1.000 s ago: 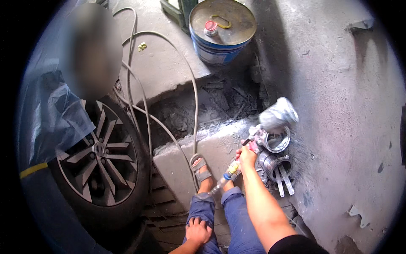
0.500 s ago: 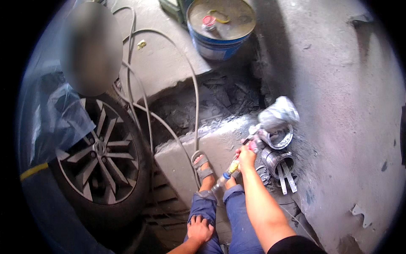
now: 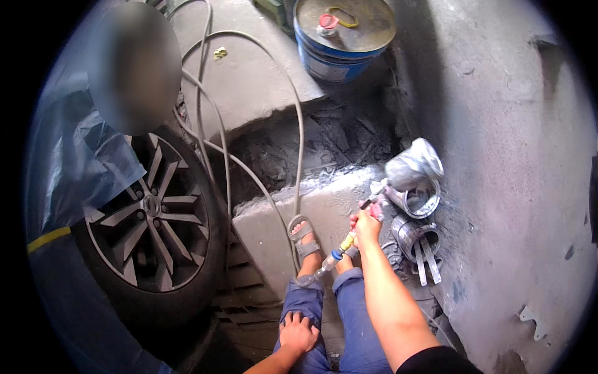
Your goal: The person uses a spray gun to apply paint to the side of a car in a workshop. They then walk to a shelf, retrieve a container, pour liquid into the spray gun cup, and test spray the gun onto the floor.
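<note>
My right hand [image 3: 366, 230] is wrapped round the handle of a spray gun [image 3: 376, 198], held out in front of my right leg. A silvery, paint-smeared cup [image 3: 412, 165] sits at the gun's far end, tilted. From the handle, a yellow and blue air fitting [image 3: 341, 248] with a clear section runs back toward my knee. My left hand [image 3: 299, 332] lies on my left knee, fingers spread and holding nothing. Just beyond the gun are two used metal cans [image 3: 422, 201] [image 3: 405, 235] lying on their sides; two flat mixing sticks [image 3: 428, 265] poke out of the lower one.
A car wheel [image 3: 149, 215] stands at left, beside plastic sheeting [image 3: 106, 168]. Grey hose [image 3: 300, 124] loops across the ground. Ahead, a debris-filled pit [image 3: 330, 134] separates concrete slabs, with a blue drum [image 3: 342, 62] behind it. A stained wall [image 3: 511, 156] rises at right.
The whole view has shifted, so most things sit slightly further right and the drum higher. The gun's cup looks more tipped toward the right. Both hands keep their hold and place.
</note>
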The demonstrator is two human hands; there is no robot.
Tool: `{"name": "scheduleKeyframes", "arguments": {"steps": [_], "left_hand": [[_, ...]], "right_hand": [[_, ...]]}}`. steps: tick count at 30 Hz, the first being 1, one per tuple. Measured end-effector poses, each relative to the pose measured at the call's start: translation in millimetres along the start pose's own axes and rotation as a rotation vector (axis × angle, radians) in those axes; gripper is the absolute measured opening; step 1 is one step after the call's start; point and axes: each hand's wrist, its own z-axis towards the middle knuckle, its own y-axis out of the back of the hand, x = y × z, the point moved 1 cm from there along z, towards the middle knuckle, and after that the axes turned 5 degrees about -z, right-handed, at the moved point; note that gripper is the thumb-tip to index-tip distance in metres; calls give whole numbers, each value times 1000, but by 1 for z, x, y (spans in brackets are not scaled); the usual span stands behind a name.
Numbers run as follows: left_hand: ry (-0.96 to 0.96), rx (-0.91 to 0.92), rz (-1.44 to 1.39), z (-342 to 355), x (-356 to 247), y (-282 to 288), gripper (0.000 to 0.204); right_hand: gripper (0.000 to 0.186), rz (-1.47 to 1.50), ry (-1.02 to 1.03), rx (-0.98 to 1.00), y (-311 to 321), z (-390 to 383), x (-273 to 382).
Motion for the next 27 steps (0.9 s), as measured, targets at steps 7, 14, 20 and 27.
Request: {"name": "scheduleKeyframes", "arguments": {"steps": [7, 14, 20, 27], "left_hand": [[-4, -5, 3, -6, 3, 2, 41], [-34, -30, -11, -2, 6, 1, 40], [-46, -19, -14, -2, 7, 0, 40], [-19, 19, -21, -2, 6, 4, 41]], "right_hand": [[30, -47, 60, 36, 4, 10, -19], [30, -24, -79, 36, -5, 11, -5], [30, -27, 26, 25, -2, 18, -6], [30, 19, -128, 33, 3, 20, -4]]}}
